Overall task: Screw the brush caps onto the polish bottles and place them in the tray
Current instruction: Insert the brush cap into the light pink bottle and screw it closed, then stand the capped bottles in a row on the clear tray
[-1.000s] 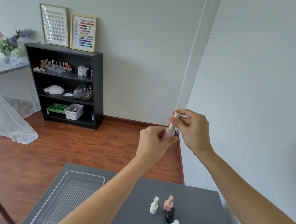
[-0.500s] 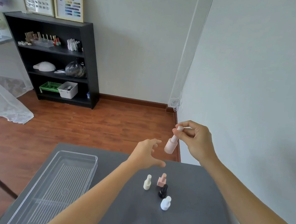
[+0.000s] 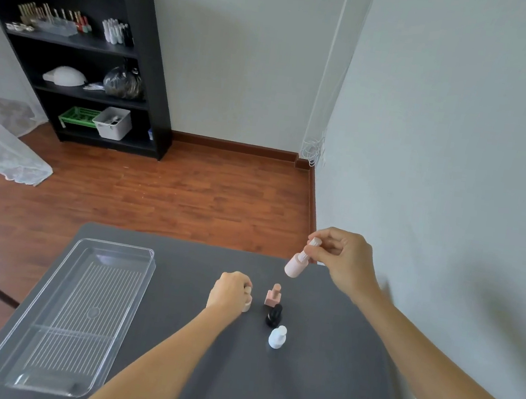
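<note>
The pale pink polish bottle [image 3: 295, 266] hangs in the air above the far right part of the dark grey table [image 3: 313, 390], well apart from the clear plastic tray [image 3: 145, 271] on the table's left side; the tray holds nothing that can be seen. Your right hand [image 3: 342, 260] pinches the bottle by its ribbed brush cap [image 3: 312, 246] between thumb and curled fingers, so the body dangles tilted beneath the grip; with the bottle carried by its cap alone, judge the cap already threaded on. Your right forearm reaches in from the lower right with the wrist raised above the table. Your left hand [image 3: 230, 290] is lowered to the table surface with its fingers curled round the cream bottle [image 3: 247, 304], of which only a small part shows past the knuckles. This hold suggests that the cream bottle is the next unit to be lifted. Just right of it stand three more bottles in a close row: the salmon square bottle [image 3: 273, 296], the black bottle [image 3: 274, 315] and the white bottle [image 3: 277, 337], all upright with caps seated; whether those caps are tight cannot be told. Keep the pink bottle clear of this row when you carry it across to the tray.
</note>
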Action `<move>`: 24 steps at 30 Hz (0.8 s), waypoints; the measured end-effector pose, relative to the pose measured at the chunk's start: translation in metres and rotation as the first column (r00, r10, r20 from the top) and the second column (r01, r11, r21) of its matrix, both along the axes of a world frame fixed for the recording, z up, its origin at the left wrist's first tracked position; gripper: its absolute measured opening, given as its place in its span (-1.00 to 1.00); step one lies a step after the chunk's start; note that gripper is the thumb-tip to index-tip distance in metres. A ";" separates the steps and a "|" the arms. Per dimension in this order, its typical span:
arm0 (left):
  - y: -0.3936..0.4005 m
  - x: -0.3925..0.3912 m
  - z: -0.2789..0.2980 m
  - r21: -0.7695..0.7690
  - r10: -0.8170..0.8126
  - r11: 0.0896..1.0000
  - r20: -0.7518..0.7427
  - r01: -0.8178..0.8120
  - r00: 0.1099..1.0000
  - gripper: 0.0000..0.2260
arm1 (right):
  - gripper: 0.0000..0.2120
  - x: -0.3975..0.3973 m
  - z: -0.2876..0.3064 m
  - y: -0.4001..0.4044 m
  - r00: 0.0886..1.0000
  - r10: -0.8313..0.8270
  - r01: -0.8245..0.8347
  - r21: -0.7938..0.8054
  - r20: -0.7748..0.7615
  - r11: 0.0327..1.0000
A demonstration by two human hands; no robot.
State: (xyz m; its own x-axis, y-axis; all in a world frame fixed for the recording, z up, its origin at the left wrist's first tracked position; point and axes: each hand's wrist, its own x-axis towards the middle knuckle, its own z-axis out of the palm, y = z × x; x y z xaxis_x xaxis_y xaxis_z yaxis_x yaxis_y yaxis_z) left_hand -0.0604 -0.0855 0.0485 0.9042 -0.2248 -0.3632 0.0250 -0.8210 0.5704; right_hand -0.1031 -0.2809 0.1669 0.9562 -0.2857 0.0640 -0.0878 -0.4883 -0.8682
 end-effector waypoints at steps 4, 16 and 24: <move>0.008 0.004 -0.006 -0.055 0.051 0.997 0.017 -0.050 0.999 -0.85 | -0.91 0.010 -0.001 0.003 0.998 0.055 -0.054 -0.039 0.015 0.998; 0.123 0.021 0.067 -0.232 0.286 0.945 0.240 -0.231 0.928 -0.97 | -0.88 0.062 -0.002 0.098 0.955 0.289 -0.277 -0.153 0.063 0.949; 0.236 0.034 0.084 -0.204 0.383 0.921 0.320 -0.332 0.867 -0.95 | -0.87 0.093 -0.029 0.210 0.925 0.380 -0.379 -0.078 -0.005 0.922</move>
State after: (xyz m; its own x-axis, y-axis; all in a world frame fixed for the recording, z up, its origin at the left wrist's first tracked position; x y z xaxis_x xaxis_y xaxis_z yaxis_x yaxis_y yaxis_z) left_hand -0.0262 0.1500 0.1322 0.9935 0.1137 -0.0014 0.0818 -0.7065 0.7029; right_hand -0.0096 -0.0708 0.1374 0.9912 0.1047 0.0813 0.1257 -0.5483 -0.8268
